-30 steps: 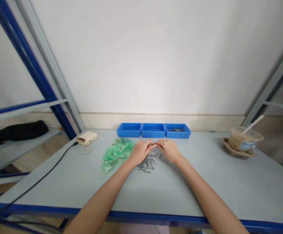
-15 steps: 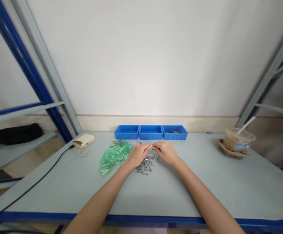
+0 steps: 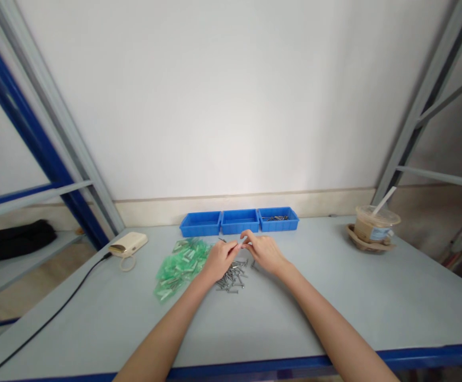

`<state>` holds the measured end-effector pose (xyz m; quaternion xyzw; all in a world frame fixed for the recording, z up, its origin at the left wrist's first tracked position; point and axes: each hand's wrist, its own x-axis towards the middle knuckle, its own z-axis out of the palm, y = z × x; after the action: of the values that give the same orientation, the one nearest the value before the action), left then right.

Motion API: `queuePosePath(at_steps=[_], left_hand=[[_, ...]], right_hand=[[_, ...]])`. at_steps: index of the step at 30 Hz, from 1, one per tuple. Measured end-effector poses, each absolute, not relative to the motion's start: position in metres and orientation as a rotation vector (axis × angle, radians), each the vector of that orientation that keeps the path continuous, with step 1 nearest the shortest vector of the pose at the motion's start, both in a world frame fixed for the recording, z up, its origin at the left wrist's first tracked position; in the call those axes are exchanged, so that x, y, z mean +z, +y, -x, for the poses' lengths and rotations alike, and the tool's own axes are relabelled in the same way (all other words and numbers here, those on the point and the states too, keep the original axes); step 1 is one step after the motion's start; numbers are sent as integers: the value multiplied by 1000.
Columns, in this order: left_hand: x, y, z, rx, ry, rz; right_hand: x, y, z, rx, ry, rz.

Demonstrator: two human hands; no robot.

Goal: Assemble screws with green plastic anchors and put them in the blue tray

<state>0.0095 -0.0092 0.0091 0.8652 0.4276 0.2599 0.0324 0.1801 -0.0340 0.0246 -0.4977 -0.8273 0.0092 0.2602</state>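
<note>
My left hand [image 3: 219, 260] is closed in a pinch, its fingertips meeting those of my right hand [image 3: 267, 251]. Something small and pale shows between the two hands, too small to name. The right hand's fingers are bent, with the index finger arched above the thumb. Beneath and beside my left hand lies a heap of loose metal screws [image 3: 233, 279], partly covered by it. One more screw [image 3: 254, 265] lies under my right hand. To the left spreads a pile of small green plastic packets [image 3: 181, 268] with contents showing through.
Three blue bins stand along the wall: a left bin [image 3: 200, 229], a middle bin [image 3: 240, 227], and a right bin [image 3: 278, 225] with screws inside. A cream device [image 3: 129, 244] with a black cable [image 3: 61, 306] sits left. A lidded cup [image 3: 374, 225] in a cardboard holder stands right.
The view has shifted slightly. My right index finger has lifted and arched away from the fingertips, while the left hand keeps its pinch. Both hands stay above the screws.
</note>
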Motion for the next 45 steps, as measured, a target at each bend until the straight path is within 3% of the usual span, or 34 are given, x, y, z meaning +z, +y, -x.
queuePosePath(at_steps=[9,19,27,36,45], left_hand=[[8,-7,-8,826,1355,-2601],[13,-8,-1,877,1381,-2624],[7,-8,-7,926,1397,-2545],[8,-6,-8,940,1312,-2286],[10,10,15,1089,1596,-2324]], right_hand=[[16,-31,-172,-28,-2201,1299],[16,-30,-163,254,-2016,1258],[15,-29,-172,42,-2137,1216],[10,-26,-171,90,-2212,1132],[42,11,-240,-402,-2007,1692]])
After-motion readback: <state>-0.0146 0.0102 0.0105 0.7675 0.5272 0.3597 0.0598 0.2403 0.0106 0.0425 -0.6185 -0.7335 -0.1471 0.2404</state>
